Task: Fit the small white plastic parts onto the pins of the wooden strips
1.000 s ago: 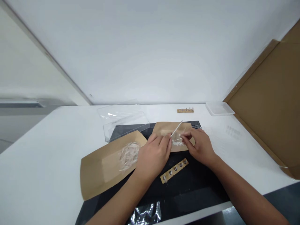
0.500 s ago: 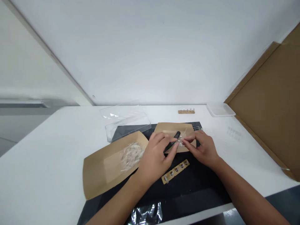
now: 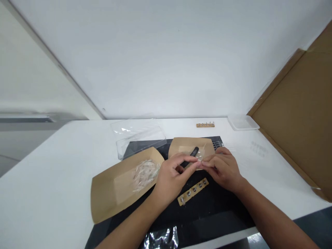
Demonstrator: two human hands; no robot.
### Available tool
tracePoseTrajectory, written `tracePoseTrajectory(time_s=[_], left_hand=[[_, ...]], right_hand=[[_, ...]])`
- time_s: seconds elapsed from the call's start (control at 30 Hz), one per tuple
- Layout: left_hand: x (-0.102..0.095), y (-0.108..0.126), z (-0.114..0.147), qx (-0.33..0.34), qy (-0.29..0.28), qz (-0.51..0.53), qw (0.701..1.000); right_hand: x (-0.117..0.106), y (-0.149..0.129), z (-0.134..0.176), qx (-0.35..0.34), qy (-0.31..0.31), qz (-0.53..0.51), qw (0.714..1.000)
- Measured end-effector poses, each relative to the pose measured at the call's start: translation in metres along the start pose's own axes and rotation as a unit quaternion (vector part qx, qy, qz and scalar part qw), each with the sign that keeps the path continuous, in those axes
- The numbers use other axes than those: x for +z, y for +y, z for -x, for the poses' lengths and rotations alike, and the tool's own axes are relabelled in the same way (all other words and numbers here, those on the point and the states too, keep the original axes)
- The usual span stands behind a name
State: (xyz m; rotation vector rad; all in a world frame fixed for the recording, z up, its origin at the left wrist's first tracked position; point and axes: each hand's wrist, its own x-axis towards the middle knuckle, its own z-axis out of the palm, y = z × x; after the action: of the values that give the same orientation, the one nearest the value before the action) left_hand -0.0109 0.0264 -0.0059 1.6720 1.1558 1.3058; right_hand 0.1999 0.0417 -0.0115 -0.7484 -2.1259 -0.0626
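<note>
My left hand (image 3: 174, 176) pinches a small whitish piece between thumb and forefinger, too small to name. Fingertip to fingertip with it, my right hand (image 3: 222, 168) is closed in a pinch; whether it grips the same piece is hidden. Both hands are at the front edge of a small brown paper tray (image 3: 192, 141), where a black-handled tool (image 3: 194, 151) and tiny white bits lie. Below the fingers, a tan strip (image 3: 193, 192) with several round metal pieces rests on the black mat (image 3: 207, 211). A clear piece stands at the strip's left end.
To the left, a larger brown paper tray (image 3: 109, 193) holds a heap of clear slender pieces (image 3: 146, 174). Clear plastic boxes (image 3: 141, 141) lie behind it. Another studded strip (image 3: 205, 125) and a shallow plastic lid (image 3: 243, 123) are near the wall. Cardboard (image 3: 298, 114) stands at right.
My hands have come together and moved slightly toward me, so their fingertips now meet at the small tray's front edge. The whole view has shifted a little.
</note>
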Motion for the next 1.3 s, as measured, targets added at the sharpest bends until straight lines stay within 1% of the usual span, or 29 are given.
tracePoseTrajectory(time_s=[0.1, 0.23, 0.3, 0.4, 0.53, 0.77, 0.83, 0.9, 1.0, 1.13, 1.2, 1.3], left_hand=[[0.0, 0.0, 0.0, 0.002, -0.003, 0.019, 1.0], [0.001, 0.0, 0.0, -0.016, -0.03, 0.047, 0.998], [0.001, 0.0, 0.0, -0.038, -0.04, 0.065, 0.996], [0.001, 0.003, -0.001, -0.063, -0.05, 0.087, 0.993], [-0.001, 0.004, -0.001, -0.062, -0.058, 0.092, 0.992], [-0.001, 0.003, 0.001, -0.061, -0.052, 0.083, 0.993], [-0.002, 0.005, 0.001, -0.047, -0.039, 0.058, 0.996], [-0.004, 0.006, 0.001, -0.018, -0.008, 0.023, 1.0], [-0.009, 0.006, 0.002, 0.047, 0.051, -0.021, 0.997], [-0.014, 0.003, 0.003, 0.132, 0.106, -0.074, 0.983], [-0.014, 0.002, 0.003, 0.162, 0.123, -0.102, 0.974], [-0.013, 0.002, 0.004, 0.191, 0.137, -0.127, 0.964]], right_hand=[[-0.004, -0.001, 0.001, -0.014, -0.013, 0.012, 1.0], [-0.005, -0.001, 0.002, -0.021, -0.023, 0.004, 0.999], [-0.005, -0.001, 0.002, -0.02, -0.011, -0.01, 1.0], [-0.004, -0.002, -0.001, 0.0, 0.017, -0.022, 1.0], [-0.005, -0.005, -0.004, 0.017, 0.018, -0.026, 0.999], [-0.004, -0.004, -0.003, -0.008, 0.025, -0.052, 0.998], [-0.005, -0.003, -0.004, -0.012, 0.02, -0.049, 0.999], [-0.007, -0.002, -0.004, -0.013, 0.003, -0.047, 0.999], [-0.005, -0.003, -0.003, -0.019, -0.058, -0.064, 0.996], [0.002, -0.006, 0.003, -0.033, -0.143, -0.113, 0.983], [0.006, -0.008, 0.006, -0.029, -0.165, -0.127, 0.978], [0.011, -0.011, 0.009, -0.022, -0.175, -0.121, 0.977]])
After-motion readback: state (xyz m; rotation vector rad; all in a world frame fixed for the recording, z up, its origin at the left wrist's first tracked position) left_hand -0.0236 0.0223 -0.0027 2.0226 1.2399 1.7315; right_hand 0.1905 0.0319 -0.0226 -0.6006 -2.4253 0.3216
